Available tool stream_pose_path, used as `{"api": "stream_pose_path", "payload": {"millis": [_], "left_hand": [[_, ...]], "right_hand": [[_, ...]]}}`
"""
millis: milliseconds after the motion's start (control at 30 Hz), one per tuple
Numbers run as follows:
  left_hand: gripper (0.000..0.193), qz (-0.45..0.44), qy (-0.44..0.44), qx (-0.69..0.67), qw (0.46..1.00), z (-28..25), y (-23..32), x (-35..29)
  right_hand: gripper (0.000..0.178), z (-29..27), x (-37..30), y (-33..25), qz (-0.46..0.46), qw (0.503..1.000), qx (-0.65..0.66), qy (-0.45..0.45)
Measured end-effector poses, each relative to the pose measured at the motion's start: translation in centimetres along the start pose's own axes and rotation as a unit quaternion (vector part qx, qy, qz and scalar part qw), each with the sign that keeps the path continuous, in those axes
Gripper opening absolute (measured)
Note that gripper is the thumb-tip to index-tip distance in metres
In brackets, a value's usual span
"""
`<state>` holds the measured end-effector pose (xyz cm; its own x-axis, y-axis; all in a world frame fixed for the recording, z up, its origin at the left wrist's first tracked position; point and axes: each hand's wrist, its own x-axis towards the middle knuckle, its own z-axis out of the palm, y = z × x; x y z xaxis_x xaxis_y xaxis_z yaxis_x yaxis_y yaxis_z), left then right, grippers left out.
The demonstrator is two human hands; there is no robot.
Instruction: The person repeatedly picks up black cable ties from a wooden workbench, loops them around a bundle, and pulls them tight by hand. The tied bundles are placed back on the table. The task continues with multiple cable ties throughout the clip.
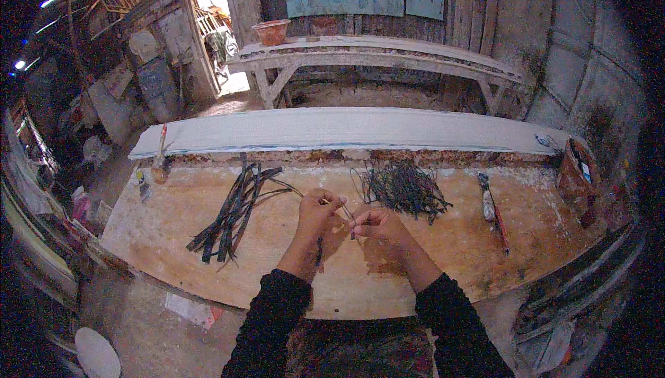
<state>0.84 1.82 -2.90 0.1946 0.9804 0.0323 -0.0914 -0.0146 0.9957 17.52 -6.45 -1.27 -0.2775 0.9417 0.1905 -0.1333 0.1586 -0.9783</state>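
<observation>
My left hand [321,206] and my right hand [379,225] are close together over the middle of the wooden table. Both are closed in a pinch on a thin dark strip [348,210], which runs between the fingertips. A dark end hangs below my left hand beside the wrist. Left of my hands lies a loose bundle of long flat black strips [232,212]; one curves toward my left hand. A heap of thin, tangled black strips [405,189] sits just beyond my right hand.
A long white board [346,130] spans the table's far side. A brush [487,201] and a red-handled tool [501,232] lie at right, near a brown pot [576,170]. At left stands a small jar [159,173]. Behind is a bench [388,59] with a clay-coloured bowl [271,32].
</observation>
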Motion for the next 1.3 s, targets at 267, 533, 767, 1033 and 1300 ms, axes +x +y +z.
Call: {"api": "stream_pose_path", "payload": {"millis": [267, 533, 767, 1033, 1300], "left_hand": [[0.018, 0.006, -0.098, -0.027, 0.995, 0.6, -0.8, -0.6], [0.008, 0.157, -0.336, 0.011, 0.929, 2.5, 1.0, -3.7], [0.012, 0.076, -0.363, -0.030, 0.928, 3.2, 1.9, -5.4], [0.012, 0.091, -0.188, -0.060, 0.976, 1.7, 1.2, -2.9], [0.011, -0.026, -0.020, -0.393, 0.919, -0.3, 1.3, -0.9]], "right_hand": [[0.013, -0.9, 0.5, -0.8, -0.020, 0.978, -0.099, 0.181], [0.009, -3.4, 1.6, 3.1, -0.116, 0.894, -0.252, 0.352], [0.007, -3.2, 1.5, 2.6, -0.053, 0.905, -0.205, 0.370], [0.012, -4.5, 1.3, 3.0, -0.081, 0.882, -0.262, 0.384], [0.013, 3.1, -0.5, -2.6, 0.099, 0.958, -0.219, 0.154]]}}
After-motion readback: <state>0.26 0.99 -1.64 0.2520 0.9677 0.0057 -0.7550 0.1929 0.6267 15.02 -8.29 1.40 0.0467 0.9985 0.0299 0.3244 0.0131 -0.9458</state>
